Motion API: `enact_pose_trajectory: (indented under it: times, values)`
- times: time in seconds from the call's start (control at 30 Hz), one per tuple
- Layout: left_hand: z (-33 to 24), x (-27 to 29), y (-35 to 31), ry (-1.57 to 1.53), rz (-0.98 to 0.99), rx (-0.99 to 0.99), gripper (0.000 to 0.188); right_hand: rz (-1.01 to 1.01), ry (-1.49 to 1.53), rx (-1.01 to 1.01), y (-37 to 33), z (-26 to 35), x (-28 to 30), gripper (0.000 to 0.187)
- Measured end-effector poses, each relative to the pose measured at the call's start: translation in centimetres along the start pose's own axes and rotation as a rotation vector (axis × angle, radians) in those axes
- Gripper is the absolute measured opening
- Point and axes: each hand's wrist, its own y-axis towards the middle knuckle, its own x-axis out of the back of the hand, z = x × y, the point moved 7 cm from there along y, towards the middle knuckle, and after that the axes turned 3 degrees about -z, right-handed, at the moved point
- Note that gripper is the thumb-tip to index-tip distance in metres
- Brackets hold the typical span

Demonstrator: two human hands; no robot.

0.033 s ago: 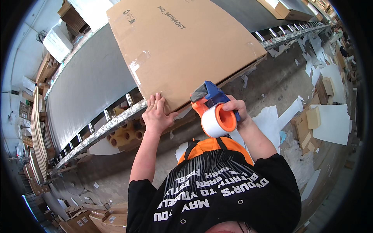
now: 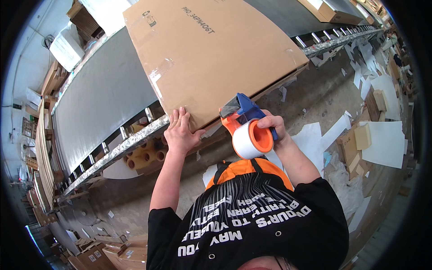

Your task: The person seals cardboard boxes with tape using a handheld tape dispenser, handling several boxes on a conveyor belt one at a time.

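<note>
Fingers (image 2: pixel 182 116) of the left hand (image 2: pixel 179 136) lie flat and slightly spread on the near left corner of a large brown carton (image 2: pixel 225 58), the thumb held out to the right by its near edge. The right hand (image 2: pixel 275 128) is closed round the handle of a blue and orange tape dispenser (image 2: pixel 246 109), its thumb in sight and its other fingers mostly hidden behind the tool. A white-sided tape roll (image 2: pixel 244 143) sits on the dispenser's orange hub, just left of and below that thumb. The dispenser's head overlaps the carton's near edge in this view; whether they touch cannot be told.

The carton is closed, so its contents are hidden; glossy clear tape (image 2: pixel 160 72) marks its left side, and its far end is cut off by the upper border. It rests across a grey conveyor (image 2: pixel 105 96) edged with metal rollers (image 2: pixel 150 115). Under this frame, yellowish hollow rolls (image 2: pixel 145 157) are partly covered. Farther out, a second carton (image 2: pixel 335 14) stands at upper right, white sheets (image 2: pixel 384 145) litter the floor, and more cartons (image 2: pixel 92 257) at lower left fade into the dark rim, their insides hard to make out.
</note>
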Motion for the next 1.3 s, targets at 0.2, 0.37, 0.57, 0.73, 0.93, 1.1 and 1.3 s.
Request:
enact_pose_trajectory:
  times: [0.2, 0.37, 0.57, 0.73, 0.93, 1.1, 1.3]
  values:
    - [0.2, -0.4, -0.2, 0.022, -0.012, 0.032, 0.075, 0.025, -0.100, -0.019, 0.0, 0.4, -0.2, 0.052]
    - [0.6, 0.0, -0.5, 0.002, -0.045, 0.020, 0.074, -0.067, -0.209, 0.069, 0.6, 1.8, -2.9, 0.055]
    - [1.6, 0.2, -1.1, -0.040, -0.100, -0.004, 0.076, 0.080, -0.591, 0.302, 2.7, 4.4, -9.9, 0.069]
    - [2.4, 0.6, -1.6, -0.056, -0.124, 0.001, 0.074, -0.342, -1.904, 0.501, 8.3, 3.8, -14.8, 0.052]
    - [2.7, 0.7, -1.7, -0.066, -0.135, -0.056, 0.071, -0.166, -2.283, -0.223, 13.2, -3.4, -9.9, 0.046]
    - [3.5, 0.5, -2.7, -0.080, -0.150, -0.036, 0.067, -0.271, -2.242, -0.163, 4.4, -7.1, -6.2, 0.060]
    - [3.4, 1.0, -2.5, -0.016, -0.093, -0.108, 0.079, -0.340, -2.303, -0.164, 2.9, -7.7, -8.2, 0.071]
